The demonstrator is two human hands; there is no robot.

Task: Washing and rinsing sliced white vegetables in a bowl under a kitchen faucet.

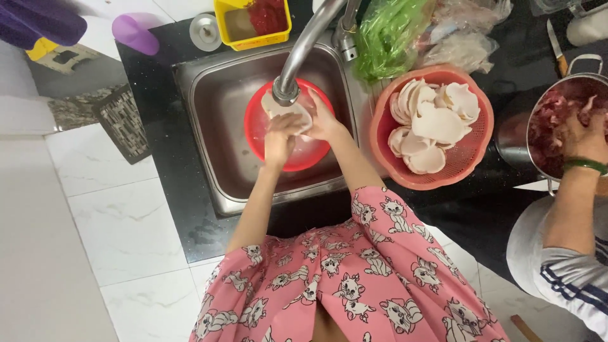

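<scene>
A: Hands status? Both are working over the sink [209, 95], under the faucet [297, 57].

B: Left hand [280, 136] and right hand [324, 121] are both closing around one pale flat slice [288, 111], pinching it between them just below the spout. Slice is sitting above the red bowl [259, 136], which is standing in the steel basin.

A: Step?

B: Looks like rinsing, my read. Fingers are rubbing the piece under the spout. Can't tell if water is actually running; stream isn't resolving.

A: Next move is needing what?

B: Judging only: a firm two-hand hold, since a wet slice is probably handling slippery. Anything leaving the sink is having to clear the basin's right rim, and the pink-orange colander [472, 158] of similar pale slices is sitting just beside that rim.

A: Surface and room?

B: Dark stone countertop [158, 145] is wrapping the sink; white marbled floor tiles [114, 221] are showing below. Yellow tub [253, 31] with red contents is sitting behind the basin, green leaves in a clear bag [389, 35] just beside the faucet base. Purple cup [136, 31] is lying at the back left.

A: Anyone else?

B: Second person's hand [586, 136], green bangle on the wrist, is working in a steel pot [516, 136] of red minced meat at far right, well apart from the sink. A knife [556, 47] is lying behind that pot.
</scene>
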